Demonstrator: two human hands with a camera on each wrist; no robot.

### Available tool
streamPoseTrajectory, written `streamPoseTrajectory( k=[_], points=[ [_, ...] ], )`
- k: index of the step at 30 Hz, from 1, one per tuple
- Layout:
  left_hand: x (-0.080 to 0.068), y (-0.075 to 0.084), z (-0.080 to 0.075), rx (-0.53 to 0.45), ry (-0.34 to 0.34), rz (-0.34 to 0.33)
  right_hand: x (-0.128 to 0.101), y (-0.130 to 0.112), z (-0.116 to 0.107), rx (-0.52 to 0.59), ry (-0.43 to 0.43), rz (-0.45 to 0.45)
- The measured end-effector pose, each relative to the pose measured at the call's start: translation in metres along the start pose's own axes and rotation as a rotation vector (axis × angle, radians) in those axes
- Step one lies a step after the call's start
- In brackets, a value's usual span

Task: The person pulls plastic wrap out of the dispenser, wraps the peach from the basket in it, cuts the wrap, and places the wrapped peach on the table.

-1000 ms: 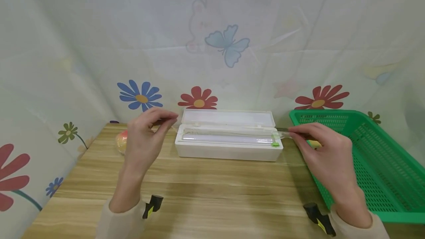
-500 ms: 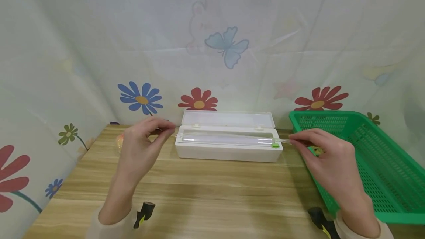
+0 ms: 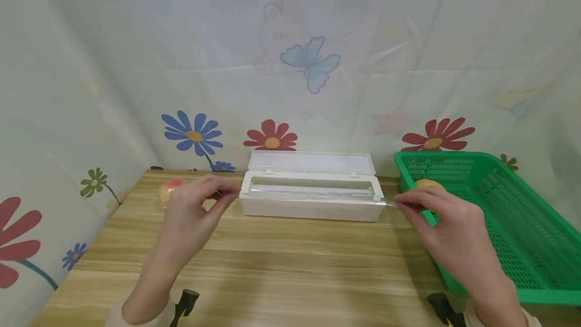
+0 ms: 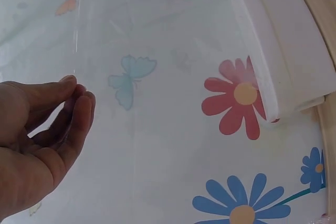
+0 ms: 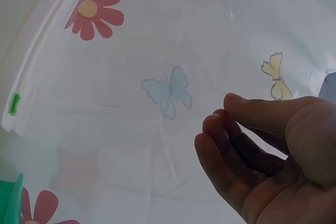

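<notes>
The long white plastic cling-film dispenser box (image 3: 311,201) stands at the middle of the far edge of the light wooden desk (image 3: 281,266), with its hinged lid (image 3: 312,162) raised toward the flower-printed cloth backdrop (image 3: 290,54). A sheet of clear plastic film (image 3: 313,195) runs across the open top of the box, parallel to the desk's far edge, and extends past both ends of the box.

The left hand (image 3: 196,211) is held above the desk just beside the left end of the box. Its thumb and forefinger are pressed together on the left corner of the film; the other fingers are loosely curled. In the left wrist view the fingertips (image 4: 79,95) meet, and the film between them is almost invisible.

The right hand (image 3: 447,226) is held above the right part of the desk, between the box and the green plastic mesh basket (image 3: 522,226) at the desk's right edge. Its thumb and forefinger pinch the right corner of the film just beside the right end of the box.

A round yellow fruit (image 3: 428,184) lies in the near-left part of the basket, partly hidden behind the right hand. A round red-and-yellow fruit (image 3: 169,189) lies near the far left corner of the desk, behind the left hand.
</notes>
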State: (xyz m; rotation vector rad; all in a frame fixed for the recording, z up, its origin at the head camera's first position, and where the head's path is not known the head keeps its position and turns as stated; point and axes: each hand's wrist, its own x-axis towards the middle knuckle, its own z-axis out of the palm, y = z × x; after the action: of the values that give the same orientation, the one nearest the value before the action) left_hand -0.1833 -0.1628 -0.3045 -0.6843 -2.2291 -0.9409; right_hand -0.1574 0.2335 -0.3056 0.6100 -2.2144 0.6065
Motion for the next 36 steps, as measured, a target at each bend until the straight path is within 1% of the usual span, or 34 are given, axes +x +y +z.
streamPoseTrajectory(
  k=[7,10,14,19,23,26,29,31,36],
  points=[
    [-0.012,-0.006,0.006,0.044,-0.03,0.041,-0.01,-0.001,0.001,0.006,-0.04,-0.019],
    [-0.016,-0.008,0.006,0.056,-0.043,0.041,-0.013,-0.003,0.002,0.013,-0.063,-0.025],
    [-0.02,-0.008,0.005,0.064,-0.083,0.034,-0.016,-0.003,0.003,0.027,-0.076,-0.044],
    [-0.024,-0.006,0.004,0.073,-0.167,-0.009,-0.021,-0.001,0.005,0.061,-0.086,-0.088],
    [-0.026,-0.006,0.004,0.072,-0.254,-0.037,-0.026,0.001,0.008,0.082,-0.119,-0.118],
    [-0.028,-0.007,0.005,0.067,-0.35,-0.061,-0.029,0.003,0.01,0.089,-0.171,-0.129],
    [-0.028,-0.008,0.006,0.058,-0.458,-0.088,-0.032,0.004,0.013,0.09,-0.234,-0.117],
    [-0.029,-0.009,0.007,0.048,-0.514,-0.103,-0.035,0.004,0.015,0.098,-0.278,-0.11],
    [-0.03,-0.009,0.008,0.02,-0.575,-0.102,-0.042,0.006,0.019,0.132,-0.402,-0.099]
  ],
)
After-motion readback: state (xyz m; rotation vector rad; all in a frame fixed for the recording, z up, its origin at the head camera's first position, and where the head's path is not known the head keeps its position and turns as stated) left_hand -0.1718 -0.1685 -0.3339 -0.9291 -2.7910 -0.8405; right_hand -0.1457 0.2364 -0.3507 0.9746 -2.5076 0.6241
